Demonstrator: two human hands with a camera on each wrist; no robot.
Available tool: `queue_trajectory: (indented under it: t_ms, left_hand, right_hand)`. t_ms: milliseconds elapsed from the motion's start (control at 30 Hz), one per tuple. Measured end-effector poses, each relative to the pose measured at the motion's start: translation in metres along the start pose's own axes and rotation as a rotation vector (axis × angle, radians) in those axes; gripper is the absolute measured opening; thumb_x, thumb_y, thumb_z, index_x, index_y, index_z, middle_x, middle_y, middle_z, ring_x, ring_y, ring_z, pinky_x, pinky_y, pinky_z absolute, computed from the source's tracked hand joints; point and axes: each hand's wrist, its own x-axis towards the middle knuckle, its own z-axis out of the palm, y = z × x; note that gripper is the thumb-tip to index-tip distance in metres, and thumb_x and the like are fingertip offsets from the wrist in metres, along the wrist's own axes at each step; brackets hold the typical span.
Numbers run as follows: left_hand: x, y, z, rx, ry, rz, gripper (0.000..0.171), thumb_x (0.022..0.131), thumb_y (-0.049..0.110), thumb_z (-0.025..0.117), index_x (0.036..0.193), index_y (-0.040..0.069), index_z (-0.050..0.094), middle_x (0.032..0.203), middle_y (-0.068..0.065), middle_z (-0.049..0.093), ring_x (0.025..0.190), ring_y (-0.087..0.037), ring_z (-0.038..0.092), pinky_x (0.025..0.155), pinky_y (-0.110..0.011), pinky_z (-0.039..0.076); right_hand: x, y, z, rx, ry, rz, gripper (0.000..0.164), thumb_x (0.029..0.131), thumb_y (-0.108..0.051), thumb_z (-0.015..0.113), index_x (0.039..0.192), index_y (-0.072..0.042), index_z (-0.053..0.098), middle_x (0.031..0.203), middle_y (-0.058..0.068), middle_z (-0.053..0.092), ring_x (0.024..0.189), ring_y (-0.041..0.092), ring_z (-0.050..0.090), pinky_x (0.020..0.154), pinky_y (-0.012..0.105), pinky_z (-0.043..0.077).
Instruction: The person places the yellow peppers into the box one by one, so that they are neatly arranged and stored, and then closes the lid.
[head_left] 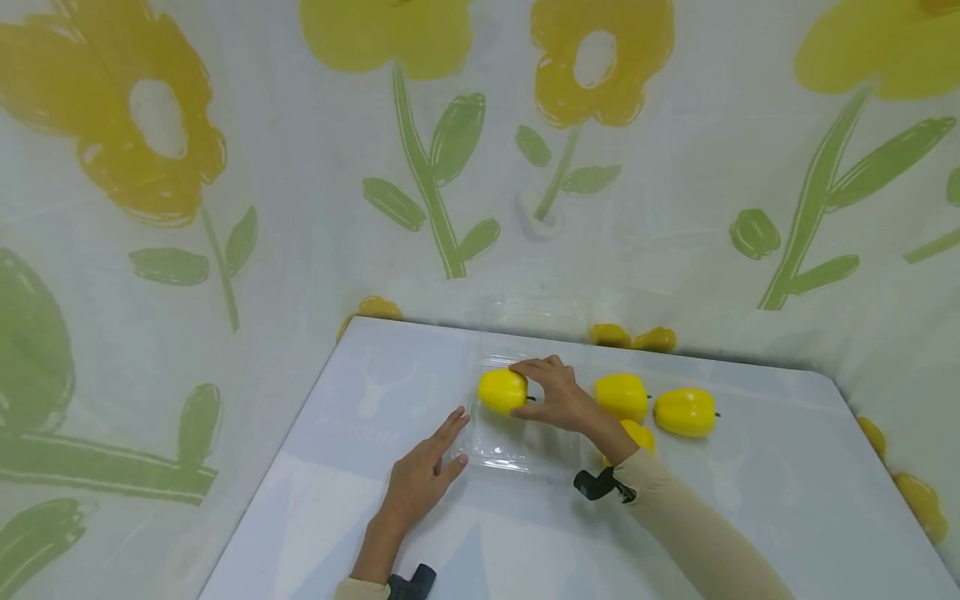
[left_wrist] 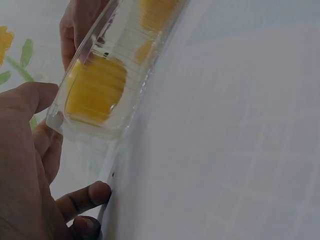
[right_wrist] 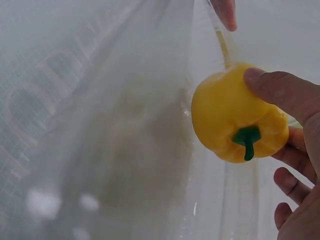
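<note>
My right hand (head_left: 558,396) holds a yellow bell pepper (head_left: 501,392) between thumb and fingers, inside a clear plastic container (head_left: 510,460). The right wrist view shows the pepper's (right_wrist: 220,112) green stem turned toward the camera, with the thumb pressed on its side. Beside the container's left edge, my left hand (head_left: 422,479) has its fingers extended. Seen from the left wrist, the thumb of the left hand (left_wrist: 25,150) is at the rim of the container (left_wrist: 57,117), and the pepper (left_wrist: 97,87) shows through the wall. Whether the left fingertips touch the plastic, I cannot tell.
To the right of the container lie more yellow bell peppers, one at the back (head_left: 621,395), another farther right (head_left: 686,412) and a third (head_left: 637,435) partly behind the right forearm. A transparent lid (head_left: 536,315) stands up at the back. Flower-printed cloth (head_left: 675,217) hangs behind the white table (head_left: 337,408).
</note>
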Motion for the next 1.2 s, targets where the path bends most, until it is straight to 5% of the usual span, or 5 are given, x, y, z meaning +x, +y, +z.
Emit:
queue_trajectory:
  t_ms: [500,1200]
  left_hand:
    - [0.001,0.0,0.001,0.002,0.021,0.032,0.061,0.102,0.045,0.054,0.157,0.039,0.029,0.16,0.023,0.025,0.064,0.001,0.038,0.05,-0.018,0.034]
    - [0.0,-0.001,0.001,-0.003,0.007,-0.003,0.061,0.102,0.045,0.054,0.157,0.045,0.026,0.16,0.027,0.02,0.066,0.0,0.04,0.052,-0.019,0.036]
  right_hand:
    - [0.001,-0.003,0.007,-0.028,-0.043,0.011,0.075,0.081,-0.039,0.084,0.145,-0.015,0.053,0.145,0.004,0.053,0.119,0.024,0.042,0.092,0.044,0.031]
    - [-0.01,-0.008,-0.005,-0.033,-0.049,0.045,0.078,0.082,-0.047,0.081,0.146,-0.014,0.051,0.146,0.005,0.052,0.127,0.027,0.039,0.102,0.049,0.03]
